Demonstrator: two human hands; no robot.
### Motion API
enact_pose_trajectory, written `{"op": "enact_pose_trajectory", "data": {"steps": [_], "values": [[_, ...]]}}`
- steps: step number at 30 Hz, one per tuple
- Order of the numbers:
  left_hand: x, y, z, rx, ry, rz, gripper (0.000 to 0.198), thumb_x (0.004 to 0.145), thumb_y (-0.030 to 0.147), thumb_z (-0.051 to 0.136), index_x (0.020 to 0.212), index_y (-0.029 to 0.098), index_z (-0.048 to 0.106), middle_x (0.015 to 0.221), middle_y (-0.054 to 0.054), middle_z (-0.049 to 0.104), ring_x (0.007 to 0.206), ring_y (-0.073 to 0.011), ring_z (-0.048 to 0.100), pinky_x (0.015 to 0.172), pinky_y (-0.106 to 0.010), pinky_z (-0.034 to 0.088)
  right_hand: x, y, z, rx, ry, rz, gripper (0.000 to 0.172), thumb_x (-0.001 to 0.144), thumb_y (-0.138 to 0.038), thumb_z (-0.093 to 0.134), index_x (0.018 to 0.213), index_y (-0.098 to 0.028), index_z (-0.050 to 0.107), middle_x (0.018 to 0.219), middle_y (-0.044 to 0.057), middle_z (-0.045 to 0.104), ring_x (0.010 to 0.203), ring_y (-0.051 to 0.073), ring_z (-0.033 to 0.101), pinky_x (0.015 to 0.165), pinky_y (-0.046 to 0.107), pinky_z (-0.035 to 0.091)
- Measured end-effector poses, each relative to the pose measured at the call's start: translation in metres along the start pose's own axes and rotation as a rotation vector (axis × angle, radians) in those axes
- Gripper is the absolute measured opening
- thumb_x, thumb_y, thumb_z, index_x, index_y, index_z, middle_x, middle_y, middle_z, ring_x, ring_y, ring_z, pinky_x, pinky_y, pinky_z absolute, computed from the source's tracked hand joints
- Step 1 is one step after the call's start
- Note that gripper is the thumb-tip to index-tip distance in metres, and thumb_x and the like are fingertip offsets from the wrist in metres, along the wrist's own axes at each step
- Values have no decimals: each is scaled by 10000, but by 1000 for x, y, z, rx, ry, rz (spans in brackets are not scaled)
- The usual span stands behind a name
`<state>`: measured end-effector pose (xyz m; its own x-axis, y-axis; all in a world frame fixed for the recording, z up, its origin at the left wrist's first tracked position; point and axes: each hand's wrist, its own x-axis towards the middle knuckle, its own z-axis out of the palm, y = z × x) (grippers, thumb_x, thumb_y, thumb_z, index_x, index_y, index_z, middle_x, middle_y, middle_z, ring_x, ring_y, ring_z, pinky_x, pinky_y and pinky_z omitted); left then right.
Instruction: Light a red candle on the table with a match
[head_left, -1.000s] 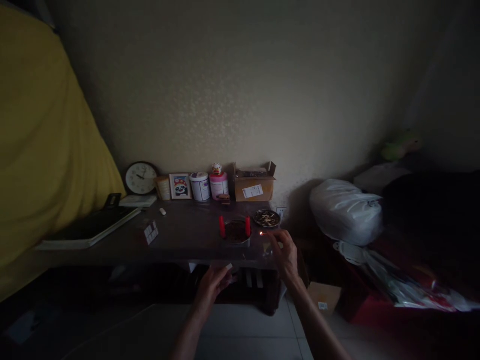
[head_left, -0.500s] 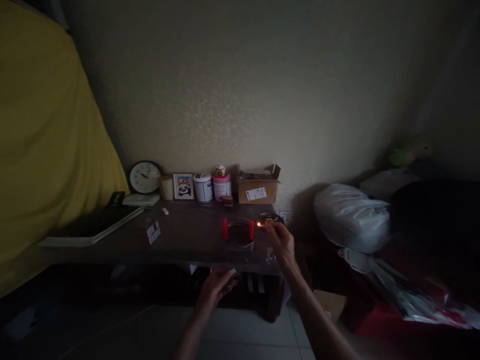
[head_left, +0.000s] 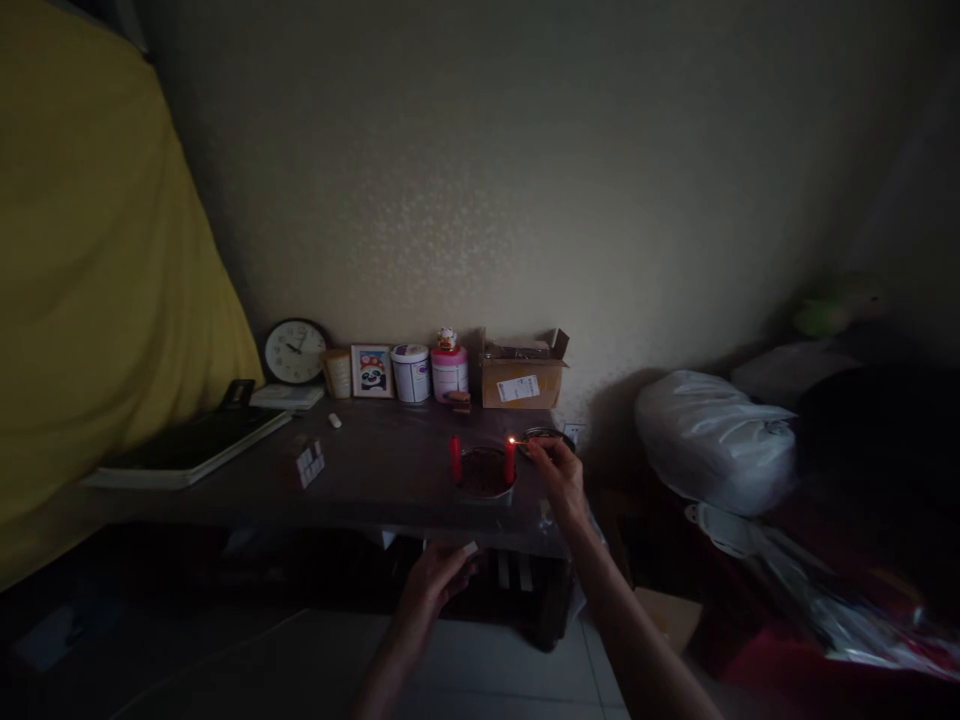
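My right hand (head_left: 559,474) pinches a burning match (head_left: 519,442), its flame at the top of the right red candle (head_left: 510,464). Whether the wick has caught, I cannot tell. The left red candle (head_left: 455,461) stands upright with no flame showing. Between the two candles is a round dark dish (head_left: 484,490) with a shiny rim. My left hand (head_left: 439,575) is lower, in front of the table edge, closed around a small matchbox (head_left: 469,549), mostly hidden by the fingers. Behind my right hand lies a second round dish (head_left: 551,435), partly covered by it.
On the dark table (head_left: 382,480) stand a clock (head_left: 295,351), a panda picture (head_left: 373,371), a white tin (head_left: 411,374), a pink-lidded tin (head_left: 450,376) and a cardboard box (head_left: 523,384). A cube-like block (head_left: 309,465) sits at left. White bags (head_left: 709,440) lie to the right.
The burning match in my right hand has moved from just right of the right candle onto its top, and its flame looks smaller. My left hand stays low with the matchbox. The view has shifted slightly.
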<state>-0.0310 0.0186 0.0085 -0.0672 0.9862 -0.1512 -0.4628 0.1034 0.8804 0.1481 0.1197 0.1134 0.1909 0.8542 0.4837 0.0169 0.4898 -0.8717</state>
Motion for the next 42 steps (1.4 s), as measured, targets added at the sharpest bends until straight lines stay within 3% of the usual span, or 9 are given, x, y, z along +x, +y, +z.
{"op": "enact_pose_trajectory", "data": {"steps": [9, 23, 42], "values": [[2, -2, -3, -5, 0, -6, 372, 553, 430, 779, 793, 178, 649, 822, -46, 729, 768, -178, 673, 625, -234, 486, 5, 17, 1, -55, 30, -12, 288, 699, -451, 622, 758, -169, 641, 773, 39, 671, 740, 180, 601, 679, 285, 456], [-2, 2, -2, 5, 7, -6, 375, 535, 429, 789, 759, 167, 642, 798, -51, 730, 749, -180, 674, 614, -236, 495, 6, 21, 5, -53, 23, -13, 283, 714, -440, 614, 785, -168, 642, 800, 48, 670, 768, 191, 604, 730, 312, 463], [5, -5, -6, 24, 20, 6, 386, 543, 450, 782, 745, 167, 614, 738, -35, 716, 705, -155, 667, 591, -225, 483, -2, 0, 4, 43, 24, 53, 221, 693, -386, 638, 724, -167, 641, 654, -7, 604, 624, 133, 531, 604, 251, 418]]}}
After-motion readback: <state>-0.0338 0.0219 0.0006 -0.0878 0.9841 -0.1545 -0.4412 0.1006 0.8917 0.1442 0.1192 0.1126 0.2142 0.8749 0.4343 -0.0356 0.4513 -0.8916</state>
